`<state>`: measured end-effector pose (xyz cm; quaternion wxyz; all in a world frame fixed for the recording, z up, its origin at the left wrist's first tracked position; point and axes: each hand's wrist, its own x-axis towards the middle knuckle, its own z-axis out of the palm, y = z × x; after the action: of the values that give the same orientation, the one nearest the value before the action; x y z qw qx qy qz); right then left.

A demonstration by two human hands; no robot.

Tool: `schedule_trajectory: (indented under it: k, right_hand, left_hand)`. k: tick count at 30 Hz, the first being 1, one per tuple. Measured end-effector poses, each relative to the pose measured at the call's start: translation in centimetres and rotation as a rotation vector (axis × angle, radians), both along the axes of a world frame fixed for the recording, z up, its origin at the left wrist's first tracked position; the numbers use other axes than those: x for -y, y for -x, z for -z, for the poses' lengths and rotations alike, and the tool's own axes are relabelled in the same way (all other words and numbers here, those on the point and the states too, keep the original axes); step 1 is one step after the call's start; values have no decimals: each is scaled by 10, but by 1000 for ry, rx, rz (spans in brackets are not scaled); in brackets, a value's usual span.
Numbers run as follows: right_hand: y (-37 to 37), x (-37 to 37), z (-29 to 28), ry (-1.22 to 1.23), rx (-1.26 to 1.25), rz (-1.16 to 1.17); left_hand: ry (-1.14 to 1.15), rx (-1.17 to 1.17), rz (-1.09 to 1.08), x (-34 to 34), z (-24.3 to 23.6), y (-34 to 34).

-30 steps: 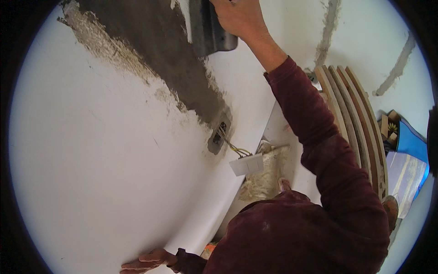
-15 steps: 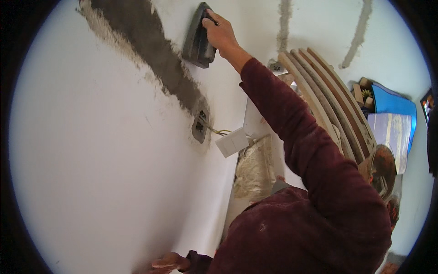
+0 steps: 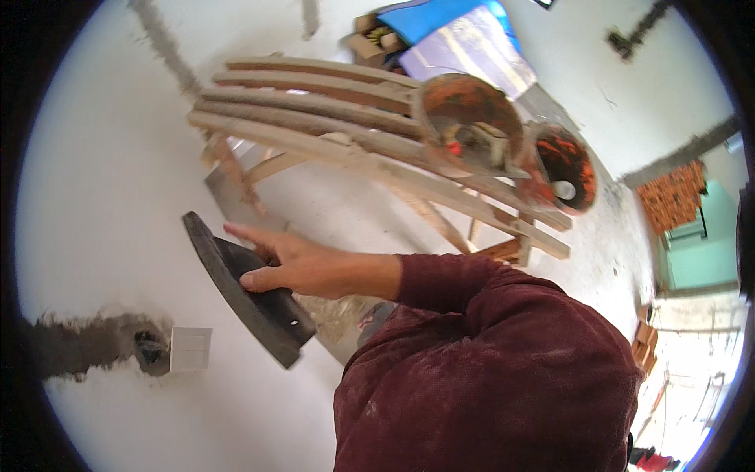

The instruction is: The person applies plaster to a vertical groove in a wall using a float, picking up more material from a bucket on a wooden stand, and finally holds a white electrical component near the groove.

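My right hand grips a black float-like tool with a long flat face, held out at the left of the wall-and-bench view. Below and left of it, a grey band of rough plaster runs to a recessed wall box, beside which a white switch plate sits on the white wall. My maroon sleeve and upper body fill the lower middle. My left hand is not in view.
A trestle bench of several wooden slats carries two stained buckets at its right end. Behind are a cardboard box, a blue sheet and a pale panel. At far right is an opening with exposed bricks.
The view has swung right toward the bench. My right hand and tool have come down from high on the plastered wall; my left hand has left the picture.
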<state>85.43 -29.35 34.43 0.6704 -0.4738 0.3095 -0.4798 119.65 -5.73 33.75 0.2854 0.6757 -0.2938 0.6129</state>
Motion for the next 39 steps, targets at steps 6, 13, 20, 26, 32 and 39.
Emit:
schedule_trajectory:
  k: [6,13,20,26,32,39]
  right_hand:
    - [191,-67,-138,562,-985,554]
    - [367,23,-120,288,-2100,-110]
    - [375,101,1,316,-2128,-189]
    - [347,74,-50,218,-2186,20]
    - [465,21,-86,135,-1843,-44]
    - [355,-31,-119,338,-1015,537]
  left_hand:
    - [-32,-55,-55,-26,-7,19]
    - [-42,-71,-130,-45,-18,21]
    - [-2,2,-106,-51,-7,1]
    - [3,-152,-518,-75,6,-25]
    - [-42,78,-130,-57,-16,-10]
    - [-57,124,-77,-52,-42,-8]
